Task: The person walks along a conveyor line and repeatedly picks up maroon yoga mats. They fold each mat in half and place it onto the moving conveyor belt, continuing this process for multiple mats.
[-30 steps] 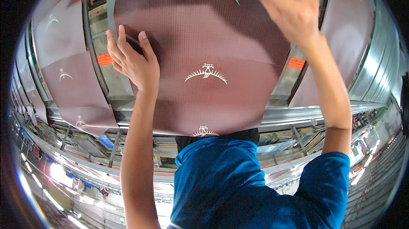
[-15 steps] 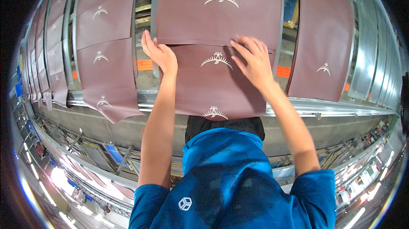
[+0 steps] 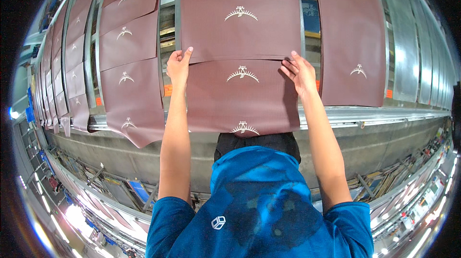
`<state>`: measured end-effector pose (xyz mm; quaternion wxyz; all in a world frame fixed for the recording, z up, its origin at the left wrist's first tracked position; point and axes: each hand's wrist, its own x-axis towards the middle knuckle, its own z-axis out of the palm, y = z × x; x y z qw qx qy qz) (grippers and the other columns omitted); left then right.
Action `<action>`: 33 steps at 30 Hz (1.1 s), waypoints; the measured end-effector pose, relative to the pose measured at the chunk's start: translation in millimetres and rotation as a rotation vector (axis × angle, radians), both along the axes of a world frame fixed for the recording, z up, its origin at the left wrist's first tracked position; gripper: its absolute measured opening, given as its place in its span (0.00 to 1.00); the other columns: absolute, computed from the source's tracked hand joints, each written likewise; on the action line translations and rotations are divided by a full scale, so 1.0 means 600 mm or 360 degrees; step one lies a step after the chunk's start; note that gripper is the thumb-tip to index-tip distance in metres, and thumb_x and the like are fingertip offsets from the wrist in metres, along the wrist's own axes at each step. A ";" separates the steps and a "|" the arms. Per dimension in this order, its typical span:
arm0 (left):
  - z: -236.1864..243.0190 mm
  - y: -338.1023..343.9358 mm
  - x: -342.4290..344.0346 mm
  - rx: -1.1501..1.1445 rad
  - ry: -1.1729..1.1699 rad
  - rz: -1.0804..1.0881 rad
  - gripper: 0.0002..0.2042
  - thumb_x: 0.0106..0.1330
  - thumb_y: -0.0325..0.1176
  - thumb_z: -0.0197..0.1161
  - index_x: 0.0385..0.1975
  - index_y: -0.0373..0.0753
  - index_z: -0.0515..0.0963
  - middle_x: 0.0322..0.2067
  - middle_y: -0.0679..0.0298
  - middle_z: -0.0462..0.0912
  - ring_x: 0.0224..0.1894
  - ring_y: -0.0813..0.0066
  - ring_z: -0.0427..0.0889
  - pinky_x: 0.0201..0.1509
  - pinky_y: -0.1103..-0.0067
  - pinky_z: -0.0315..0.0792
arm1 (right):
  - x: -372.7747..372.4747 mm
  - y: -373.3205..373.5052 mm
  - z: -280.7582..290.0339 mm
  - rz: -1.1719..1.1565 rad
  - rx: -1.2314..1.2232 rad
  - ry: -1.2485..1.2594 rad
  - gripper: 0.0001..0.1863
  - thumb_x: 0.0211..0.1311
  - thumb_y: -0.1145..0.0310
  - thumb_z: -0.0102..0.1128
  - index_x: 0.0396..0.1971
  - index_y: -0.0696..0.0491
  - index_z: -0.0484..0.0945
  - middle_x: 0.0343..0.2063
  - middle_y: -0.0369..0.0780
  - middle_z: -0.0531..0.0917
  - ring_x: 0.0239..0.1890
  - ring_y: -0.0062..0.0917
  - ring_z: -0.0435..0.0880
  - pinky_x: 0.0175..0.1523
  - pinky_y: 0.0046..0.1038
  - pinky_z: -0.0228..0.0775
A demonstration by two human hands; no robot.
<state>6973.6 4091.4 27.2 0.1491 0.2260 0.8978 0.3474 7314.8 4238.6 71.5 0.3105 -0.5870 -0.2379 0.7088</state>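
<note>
Workshop strip lights [image 3: 45, 204] glow way off at lower left, and above them sit rows of overlapping maroon sheets [image 3: 129, 49] with white spiky-arc motifs, the front one drooping over the rail. Next comes my left hand [image 3: 178, 68], thumb and curled fingers pinching the near left corner of the upper maroon sheet [image 3: 240, 37]. That one's dead centre, lying flat with its near edge overlapping the lower maroon sheet [image 3: 221, 99], which runs toward me and hangs a bit over the rail, just above my blue T-shirt [image 3: 259, 200]. Then my right hand [image 3: 301, 71] at the other near corner: thumb up by the edge, fingers slightly spread below it, tbh can't tell if they're actually closed on it. Further right there's another maroon sheet [image 3: 353, 42], then bare shiny metal panels [image 3: 406, 42].
</note>
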 end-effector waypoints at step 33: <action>-0.036 -0.005 0.046 -0.0085 0.0449 -0.0021 0.10 0.67 0.33 0.59 0.37 0.31 0.74 0.33 0.57 0.78 0.36 0.62 0.72 0.40 0.71 0.66 | -0.024 0.042 -0.101 0.0416 0.1380 -0.1448 0.09 0.65 0.70 0.55 0.30 0.61 0.75 0.24 0.39 0.76 0.26 0.24 0.72 0.33 0.24 0.65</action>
